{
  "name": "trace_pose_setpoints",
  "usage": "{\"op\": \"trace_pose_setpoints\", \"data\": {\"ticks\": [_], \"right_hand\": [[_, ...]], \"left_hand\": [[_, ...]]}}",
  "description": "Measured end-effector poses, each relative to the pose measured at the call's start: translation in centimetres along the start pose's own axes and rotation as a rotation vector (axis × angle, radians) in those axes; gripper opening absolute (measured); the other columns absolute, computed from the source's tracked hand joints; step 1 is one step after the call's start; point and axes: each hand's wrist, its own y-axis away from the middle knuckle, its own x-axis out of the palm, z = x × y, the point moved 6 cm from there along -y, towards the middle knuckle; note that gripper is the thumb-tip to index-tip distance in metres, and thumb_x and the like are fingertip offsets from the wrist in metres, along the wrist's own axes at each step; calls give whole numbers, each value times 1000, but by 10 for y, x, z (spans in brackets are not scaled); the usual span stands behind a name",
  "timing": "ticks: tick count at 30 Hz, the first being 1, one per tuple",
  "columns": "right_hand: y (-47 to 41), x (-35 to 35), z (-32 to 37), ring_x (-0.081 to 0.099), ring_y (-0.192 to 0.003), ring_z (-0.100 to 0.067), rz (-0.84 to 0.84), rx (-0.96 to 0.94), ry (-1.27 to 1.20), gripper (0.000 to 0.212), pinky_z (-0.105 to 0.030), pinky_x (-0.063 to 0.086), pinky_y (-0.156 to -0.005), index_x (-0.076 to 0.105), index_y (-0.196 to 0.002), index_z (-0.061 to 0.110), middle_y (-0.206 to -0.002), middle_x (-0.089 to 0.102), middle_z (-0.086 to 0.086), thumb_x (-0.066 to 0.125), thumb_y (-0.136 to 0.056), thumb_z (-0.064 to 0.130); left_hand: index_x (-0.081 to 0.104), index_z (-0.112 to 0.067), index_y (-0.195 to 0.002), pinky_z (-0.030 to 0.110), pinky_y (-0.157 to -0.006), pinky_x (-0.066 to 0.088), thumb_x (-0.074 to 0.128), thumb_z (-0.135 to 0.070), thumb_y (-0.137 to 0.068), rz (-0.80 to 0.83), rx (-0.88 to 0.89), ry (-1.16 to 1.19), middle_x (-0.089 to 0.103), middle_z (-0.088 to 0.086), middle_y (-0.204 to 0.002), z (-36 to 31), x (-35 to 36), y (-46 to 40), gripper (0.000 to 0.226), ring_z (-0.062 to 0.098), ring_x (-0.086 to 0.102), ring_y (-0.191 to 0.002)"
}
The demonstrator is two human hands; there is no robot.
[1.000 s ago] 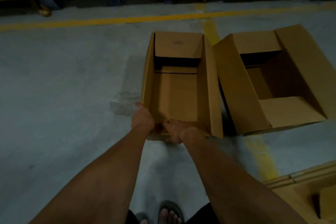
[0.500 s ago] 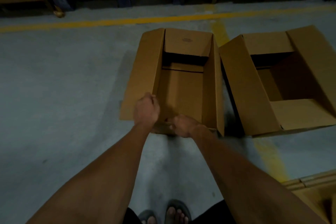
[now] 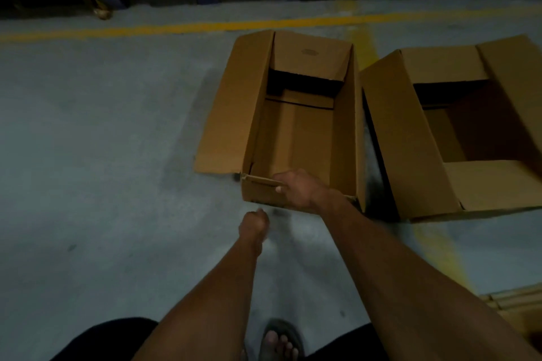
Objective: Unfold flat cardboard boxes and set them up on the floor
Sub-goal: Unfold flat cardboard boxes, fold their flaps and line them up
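Right hand on near flap of open brown cardboard box (image 3: pixel 296 129), grey concrete floor (image 3: pixel 102 141).
Right hand (image 3: pixel 299 189) curls round folded near flap; left hand (image 3: pixel 253 226) loosely fisted, empty, just short of box. Second open brown carton (image 3: pixel 457 132) beside, right.

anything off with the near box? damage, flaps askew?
Near box: its near flap, gripped by the right hand, has a ragged, crumpled left corner. The left flap splays outward while the right one stands up. Left hand is off the box. Second box shows no damage.
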Motion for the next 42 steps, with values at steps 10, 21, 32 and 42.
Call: {"op": "trace_pose_setpoints", "data": {"ticks": [10, 21, 32, 42], "right_hand": [[-5, -5, 1, 62, -113, -26, 5, -24, 17, 29, -39, 52, -92, 65, -135, 27, -127, 68, -7, 54, -109, 26], [2, -41, 47, 65, -84, -22, -353, -134, 108, 28, -39, 53, -76, 66, -120, 29, -93, 70, 1, 45, -109, 45], [24, -115, 115, 48, -51, -7, -795, -159, -209, 56, -29, 36, -54, 52, -70, 31, -54, 46, 8, 32, -105, 70], [29, -176, 117, 69, -104, -18, -821, -147, -1399, 83, -46, 56, -90, 73, -109, 29, -116, 73, -3, 36, -80, 97]], "left_hand": [[61, -19, -142, 27, -74, 49, 18, -82, -99, 152, -87, 976, 70, 6, -113, -21, 68, -1, 87, 20, 61, -76], [51, -24, -152, 51, -92, 54, 34, -97, -82, 151, 73, 1238, 58, 13, -146, -61, 51, 17, 102, 38, 55, -135], [56, -31, -148, 51, -111, 49, 37, -87, -91, 27, 649, 1172, 67, -1, -143, -174, -72, 71, 83, 23, 64, -131], [57, -29, -133, 29, -82, 50, 44, -73, -100, -832, 1170, 317, 69, -17, -111, -295, -173, 232, 56, -1, 65, -99]]}}
